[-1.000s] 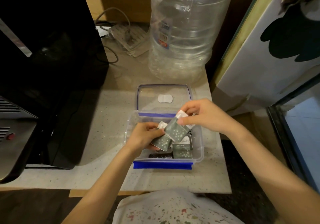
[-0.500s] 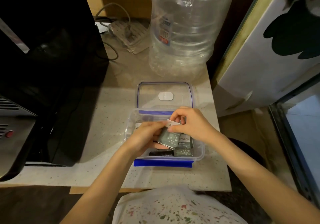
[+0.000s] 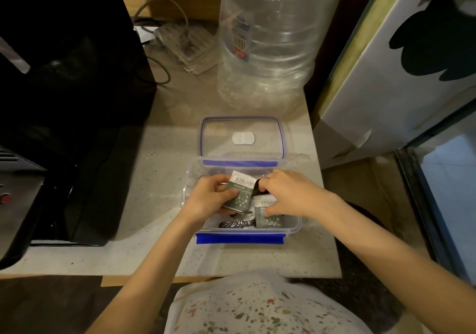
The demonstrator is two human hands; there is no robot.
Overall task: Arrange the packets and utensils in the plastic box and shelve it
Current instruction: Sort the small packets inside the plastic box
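Observation:
A clear plastic box (image 3: 296, 226) with blue clips stands on the speckled counter, its lid (image 3: 242, 137) lying flat behind it. My left hand (image 3: 208, 199) holds a small stack of grey-green and white packets (image 3: 240, 190) over the box's left half. My right hand (image 3: 291, 194) reaches into the box, fingers curled on another such packet (image 3: 266, 215) lying at the right. A dark wrapped item (image 3: 235, 224) lies on the box floor near the front. What else lies under my hands is hidden.
A large clear water bottle (image 3: 268, 39) stands behind the lid. A black appliance (image 3: 64, 101) fills the left side. A power strip with cables (image 3: 188, 47) lies at the back. A white and green cabinet door (image 3: 401, 75) rises on the right; the counter edge is close to me.
Both hands have dropped lower into the box. The packet my right hand held up has joined the stack in my left hand, and my right hand has moved onto a packet lying in the box.

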